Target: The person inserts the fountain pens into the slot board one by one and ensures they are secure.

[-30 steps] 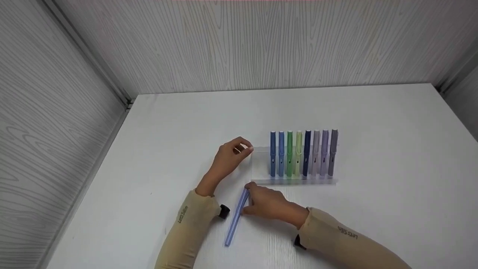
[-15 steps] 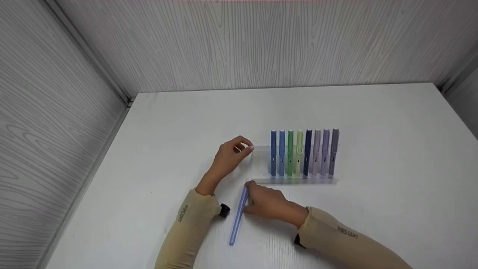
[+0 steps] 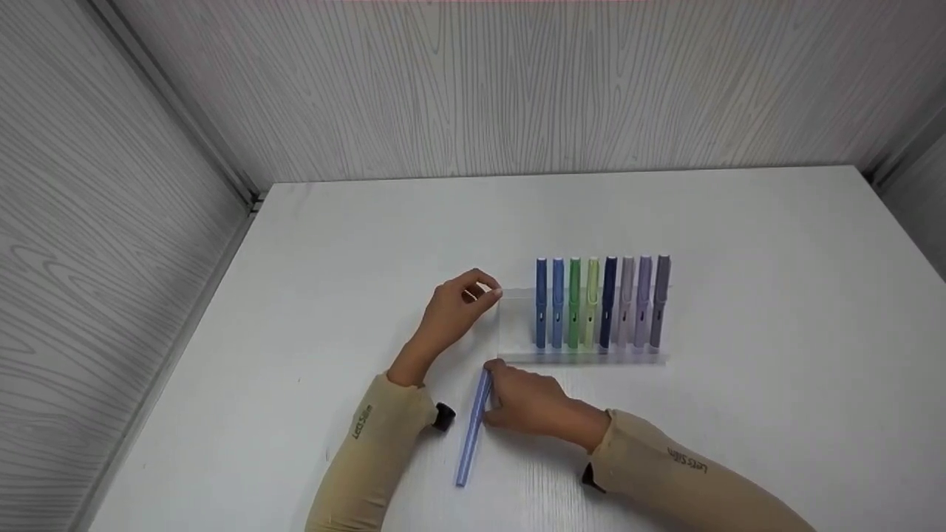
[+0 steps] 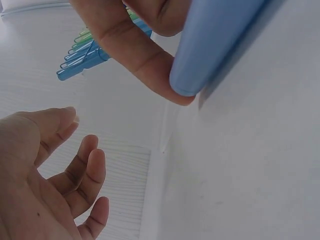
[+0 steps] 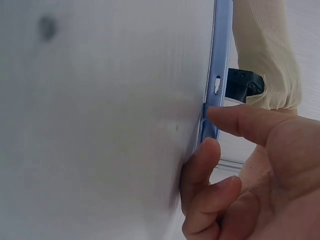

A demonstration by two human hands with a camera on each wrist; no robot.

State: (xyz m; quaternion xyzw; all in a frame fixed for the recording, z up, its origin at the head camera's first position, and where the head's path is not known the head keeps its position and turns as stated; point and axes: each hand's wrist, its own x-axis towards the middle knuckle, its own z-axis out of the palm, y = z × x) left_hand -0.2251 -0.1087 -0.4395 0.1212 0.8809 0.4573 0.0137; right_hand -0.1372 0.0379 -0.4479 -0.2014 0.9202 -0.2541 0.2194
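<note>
A periwinkle-blue pen point(image 3: 471, 443) slants at the table, its lower end toward the front. My right hand point(image 3: 536, 399) holds it near its far end, thumb and fingers on the barrel; the right wrist view shows the slot in its barrel point(image 5: 217, 55). Just beyond stands a clear pen stand point(image 3: 517, 325), with a row of several capped pens point(image 3: 573, 303) in blue, green, navy and purple-grey shades. The stand's left part bears no pens. At its upper left corner, my left hand point(image 3: 454, 310) pinches the edge between thumb and index finger; its other fingers are loosely bent.
The white table point(image 3: 332, 244) extends around the stand. A wood-grain panel point(image 3: 517, 89) rises behind it, another panel point(image 3: 111, 258) along the left. Black wrist cameras point(image 3: 444, 418) stick out from both sleeves, the left one close to the loose pen.
The periwinkle pen's lower end has swung slightly to the right in my right hand's hold. My left hand stays at the stand's corner, and the row of pens looks the same.
</note>
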